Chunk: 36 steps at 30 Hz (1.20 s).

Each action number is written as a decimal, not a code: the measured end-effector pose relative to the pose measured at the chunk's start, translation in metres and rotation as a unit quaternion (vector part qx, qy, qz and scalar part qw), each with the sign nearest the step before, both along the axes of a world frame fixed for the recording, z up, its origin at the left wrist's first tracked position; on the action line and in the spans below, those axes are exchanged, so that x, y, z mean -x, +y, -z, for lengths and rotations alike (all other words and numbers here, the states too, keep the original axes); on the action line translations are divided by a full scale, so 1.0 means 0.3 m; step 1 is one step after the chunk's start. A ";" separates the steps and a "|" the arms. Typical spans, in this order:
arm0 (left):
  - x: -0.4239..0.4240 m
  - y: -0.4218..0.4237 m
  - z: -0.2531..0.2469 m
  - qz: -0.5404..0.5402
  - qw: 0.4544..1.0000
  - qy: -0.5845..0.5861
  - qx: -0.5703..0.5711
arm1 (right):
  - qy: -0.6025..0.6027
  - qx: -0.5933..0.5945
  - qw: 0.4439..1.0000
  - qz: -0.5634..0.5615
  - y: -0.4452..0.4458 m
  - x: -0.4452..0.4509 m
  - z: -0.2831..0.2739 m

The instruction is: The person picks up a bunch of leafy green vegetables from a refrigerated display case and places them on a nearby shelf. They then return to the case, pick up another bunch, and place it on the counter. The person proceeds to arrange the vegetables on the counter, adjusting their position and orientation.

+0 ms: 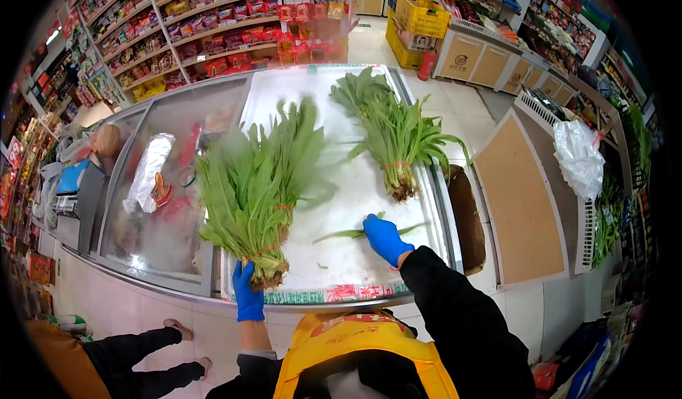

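My left hand (248,291), in a blue glove, grips the root end of a leafy green vegetable bundle (240,196) bound with a red band. Behind that bundle, partly hidden, leans another banded bundle (298,148). My right hand (384,240), also gloved in blue, is closed over a loose green leaf (343,234), whose ends stick out on both sides. Farther up on the right, more banded greens (397,148) lie with their roots toward me. All of these greens rest on a white foam surface (341,266) with printed edges.
Left of the foam is a sliding glass freezer lid (160,239) bearing a clear plastic bag roll (152,170) and red bands (161,191). A scale (80,202) stands at far left. An open cardboard box (466,223) sits right. A person's legs (144,353) show lower left.
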<state>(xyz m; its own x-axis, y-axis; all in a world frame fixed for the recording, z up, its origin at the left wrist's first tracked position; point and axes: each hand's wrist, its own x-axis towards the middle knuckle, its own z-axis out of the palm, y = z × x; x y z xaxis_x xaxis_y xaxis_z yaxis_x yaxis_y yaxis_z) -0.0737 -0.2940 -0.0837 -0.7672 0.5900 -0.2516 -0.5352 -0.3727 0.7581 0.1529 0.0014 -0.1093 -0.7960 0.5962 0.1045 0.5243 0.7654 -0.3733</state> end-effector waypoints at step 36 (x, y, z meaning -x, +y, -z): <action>0.060 0.185 -0.050 0.029 0.884 0.418 0.207 | 0.180 0.139 0.943 0.245 -0.002 -0.531 -0.257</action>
